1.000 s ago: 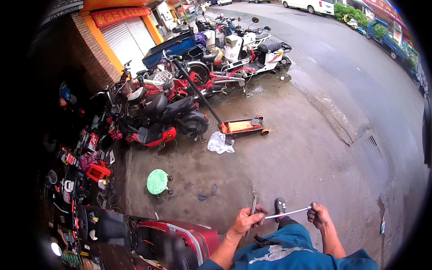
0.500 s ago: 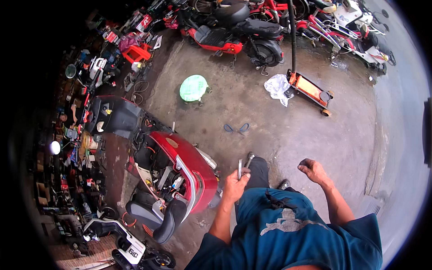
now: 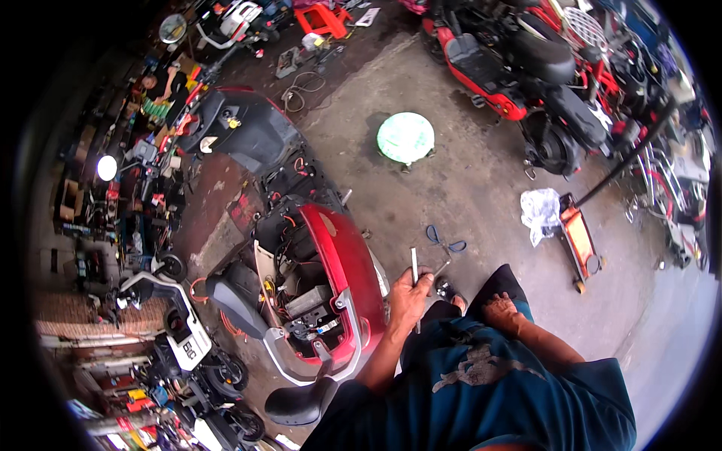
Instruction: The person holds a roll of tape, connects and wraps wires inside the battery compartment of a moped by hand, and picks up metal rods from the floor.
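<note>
My left hand (image 3: 407,302) is closed round a silver metal tool that looks like a T-handle wrench (image 3: 414,260). A straight bar runs through the fist, and a thinner shaft points out past the fingers. On my dark trouser leg rests my right hand (image 3: 502,311), holding nothing, its fingers stretched over the cloth. Left of my left hand stands a red scooter (image 3: 347,263). Its under-seat bay is uncovered, with wires and a metal box (image 3: 308,301) showing inside. A dark seat or backrest pad (image 3: 301,402) sits at its rear.
Ahead on the concrete floor are a round pale-green stool (image 3: 406,137) and a loop of blue cord (image 3: 445,240). An orange floor jack (image 3: 577,240) stands to the right by a white plastic bag (image 3: 540,214). Another red scooter (image 3: 496,90) is parked beyond; a white one (image 3: 192,342) stands left.
The view has turned left, shifting the surroundings rightward. My right hand has come down from the air onto my leg. My left hand still grips the wrench.
</note>
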The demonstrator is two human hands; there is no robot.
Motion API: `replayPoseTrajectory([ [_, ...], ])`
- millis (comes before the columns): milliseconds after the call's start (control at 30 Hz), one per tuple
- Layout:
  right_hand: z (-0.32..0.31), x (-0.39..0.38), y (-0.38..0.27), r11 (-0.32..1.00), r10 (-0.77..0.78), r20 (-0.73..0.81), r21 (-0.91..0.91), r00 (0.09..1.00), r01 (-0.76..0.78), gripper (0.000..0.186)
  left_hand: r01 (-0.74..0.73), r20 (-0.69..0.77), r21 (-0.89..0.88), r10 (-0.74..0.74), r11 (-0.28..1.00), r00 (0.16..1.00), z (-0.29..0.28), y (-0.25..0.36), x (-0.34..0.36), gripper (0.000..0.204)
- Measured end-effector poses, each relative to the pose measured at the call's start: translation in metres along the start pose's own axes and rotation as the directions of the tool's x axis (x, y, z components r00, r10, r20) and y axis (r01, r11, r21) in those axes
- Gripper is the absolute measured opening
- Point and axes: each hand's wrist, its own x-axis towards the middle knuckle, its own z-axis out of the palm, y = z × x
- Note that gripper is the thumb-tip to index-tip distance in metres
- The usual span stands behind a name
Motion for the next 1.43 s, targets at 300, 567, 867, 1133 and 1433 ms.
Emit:
replayPoseTrajectory([
  [300,-0.211,0.088,0.072,0.974,-0.211,0.102,0.103,0.972,0.201,0.025,-0.128,-0.387,-0.218,0.034,0.968,0.922,0.001,0.027,0.105,0.015],
  [567,-0.396,0.191,0.133,0.792,-0.604,0.461,0.257,0.65,0.554,0.04,-0.124,-0.732,-0.293,-0.139,0.948,0.667,-0.031,0.093,0.157,0.018],
  [867,-0.497,0.314,0.039,0.803,-0.551,0.68,0.273,0.484,0.53,0.032,-0.285,-0.885,-0.352,-0.218,0.892,0.411,-0.095,0.09,0.22,0.016],
  [1133,-0.515,0.417,-0.092,0.804,-0.469,0.862,0.326,0.193,0.497,0.036,-0.346,-0.868,-0.471,-0.358,0.811,0.343,-0.155,0.074,0.295,0.023],
  [1433,-0.43,0.589,-0.146,0.65,-0.212,0.962,0.006,0.174,0.76,0.028,-0.544,-0.816,-0.573,-0.486,0.613,0.313,-0.2,0.051,0.348,0.029],
])
